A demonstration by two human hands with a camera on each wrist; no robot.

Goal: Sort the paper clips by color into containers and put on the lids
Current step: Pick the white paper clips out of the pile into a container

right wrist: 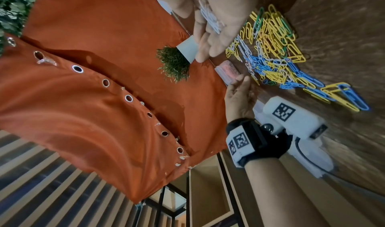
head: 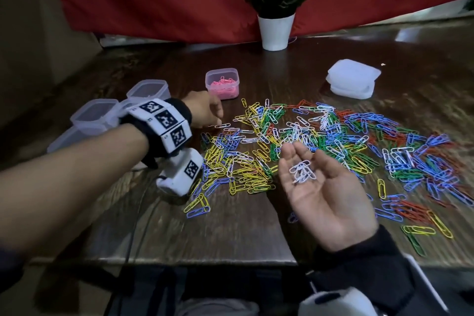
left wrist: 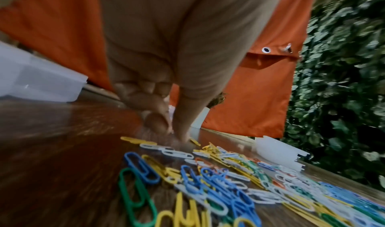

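Observation:
A wide pile of mixed paper clips [head: 320, 141] in white, yellow, blue, green and red covers the wooden table [head: 230, 233]. My right hand [head: 307, 161] is held palm up above the pile's near edge, fingers relaxed, with a small heap of white clips [head: 302, 173] lying in the palm [right wrist: 210, 19]. My left hand [head: 218, 122] reaches to the pile's left edge. Its thumb and forefinger [left wrist: 181, 136] pinch down on the end of a white clip [head: 223, 126] on the table. A pink-filled container [head: 222, 83] stands just behind that hand.
Several empty clear containers [head: 148, 88] sit at the left, partly behind my left wrist. A stack of white lids [head: 352, 79] lies at the back right. A potted plant [head: 277, 31] stands at the back before a red cloth. The table's front edge is near.

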